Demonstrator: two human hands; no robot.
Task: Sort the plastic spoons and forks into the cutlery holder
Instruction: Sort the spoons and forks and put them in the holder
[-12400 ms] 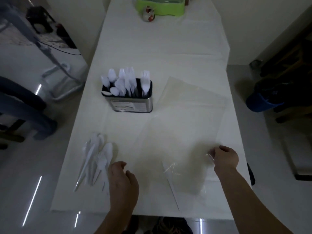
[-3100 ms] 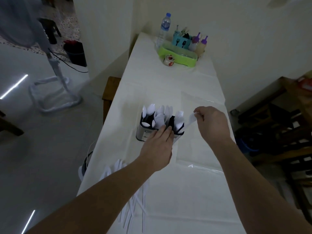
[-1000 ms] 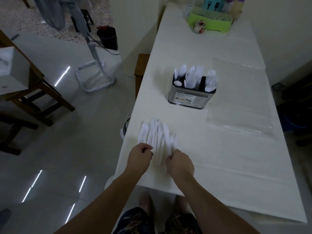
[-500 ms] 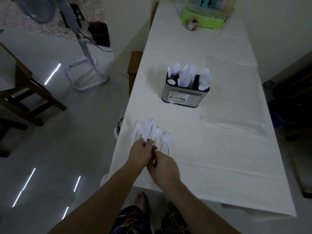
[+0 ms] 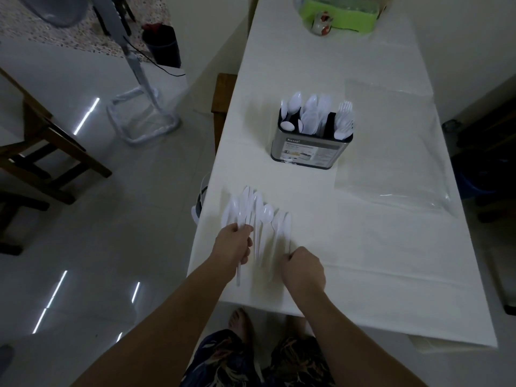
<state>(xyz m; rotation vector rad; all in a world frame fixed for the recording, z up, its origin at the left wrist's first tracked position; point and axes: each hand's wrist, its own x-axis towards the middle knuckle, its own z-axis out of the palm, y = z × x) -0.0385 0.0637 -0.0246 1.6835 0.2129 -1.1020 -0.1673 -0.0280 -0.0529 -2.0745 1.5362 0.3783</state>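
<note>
L hand (image 5: 234, 244) grip clenched on spoons (image 5: 242, 208); R hand (image 5: 303, 268) pinches fork (image 5: 287, 227); next: carry fwd to cutlery holder (image 5: 310, 148).

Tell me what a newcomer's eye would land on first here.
First, the loose white plastic cutlery fanned out near the table's front left edge, with the left hand gripping a few handles and the right hand closed beside them. Next, the metal cutlery holder mid-table, already full of spoons and forks.

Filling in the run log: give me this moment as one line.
stage: gathering loose cutlery | left hand: gripping utensil handles | right hand: fist, pinching one handle | loose pile: on table | cutlery holder: partly filled
</note>
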